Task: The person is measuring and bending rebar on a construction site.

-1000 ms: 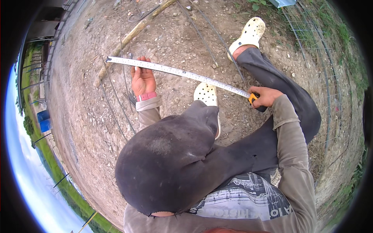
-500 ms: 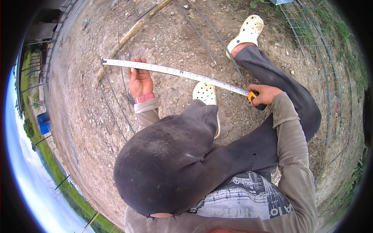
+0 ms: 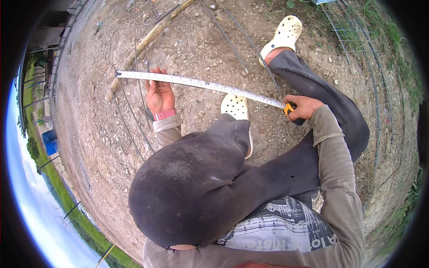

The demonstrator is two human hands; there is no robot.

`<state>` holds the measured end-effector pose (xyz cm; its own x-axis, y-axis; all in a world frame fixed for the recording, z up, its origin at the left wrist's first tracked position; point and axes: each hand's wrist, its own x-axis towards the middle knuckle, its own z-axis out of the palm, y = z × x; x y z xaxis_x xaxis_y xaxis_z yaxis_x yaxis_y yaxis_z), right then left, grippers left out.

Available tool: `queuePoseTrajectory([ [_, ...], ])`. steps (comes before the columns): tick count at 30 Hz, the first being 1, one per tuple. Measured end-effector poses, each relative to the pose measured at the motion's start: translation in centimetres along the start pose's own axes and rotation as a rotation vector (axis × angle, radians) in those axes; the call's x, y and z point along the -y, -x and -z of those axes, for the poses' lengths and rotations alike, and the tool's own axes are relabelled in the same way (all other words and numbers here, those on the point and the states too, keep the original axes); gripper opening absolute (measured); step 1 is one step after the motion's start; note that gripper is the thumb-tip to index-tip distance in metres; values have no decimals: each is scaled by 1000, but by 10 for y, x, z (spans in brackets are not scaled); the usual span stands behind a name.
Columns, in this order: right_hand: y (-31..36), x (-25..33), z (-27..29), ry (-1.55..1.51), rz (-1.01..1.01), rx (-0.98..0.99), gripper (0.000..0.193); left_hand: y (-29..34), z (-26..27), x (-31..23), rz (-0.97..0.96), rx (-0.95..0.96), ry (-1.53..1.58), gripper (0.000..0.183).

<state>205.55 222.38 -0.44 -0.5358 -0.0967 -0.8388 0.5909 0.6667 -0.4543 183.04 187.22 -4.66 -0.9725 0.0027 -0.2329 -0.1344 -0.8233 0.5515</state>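
Bare right hand [image 3: 305, 107] clenched round boxy black-and-yellow tape measure [image 3: 289, 109], right of nearer cream perforated clog [image 3: 234, 106]. Left hand [image 3: 161, 97] open, palm up, flat white blade [image 3: 205, 85] crossing its fingers; dark-tipped end juts past leftward. Pebbly brown dirt [image 3: 91, 120] spreads beyond.

From my remote view, stony brown ground [image 3: 96, 120] spreads widely. A wooden pole [image 3: 147, 42] lies slantwise at upper left. Wire mesh [image 3: 357, 31] curves beside green grass [image 3: 388, 33] at right; a blue container [image 3: 52, 147] stands far left.
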Motion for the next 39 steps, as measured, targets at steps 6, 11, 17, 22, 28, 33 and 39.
queuePoseTrajectory([
  [6,1,3,1,4,-2,-4,59,-3,6,1,3,-24,-50,25],
  [11,2,5,1,10,-12,-4,61,-7,13,-1,47,5,-32,23],
  [17,1,4,-3,12,-22,14,63,-4,17,2,77,41,-52,22],
  [22,2,5,-1,18,-37,28,61,-5,18,5,75,-5,-79,21],
  [28,-2,2,1,-15,4,49,57,-9,42,6,153,-130,-378,27],
  [33,-5,1,-3,-42,-5,41,57,26,48,-19,79,-216,-785,30],
  [39,-17,-12,-9,-163,112,15,49,49,63,-86,-380,-293,-913,14],
])
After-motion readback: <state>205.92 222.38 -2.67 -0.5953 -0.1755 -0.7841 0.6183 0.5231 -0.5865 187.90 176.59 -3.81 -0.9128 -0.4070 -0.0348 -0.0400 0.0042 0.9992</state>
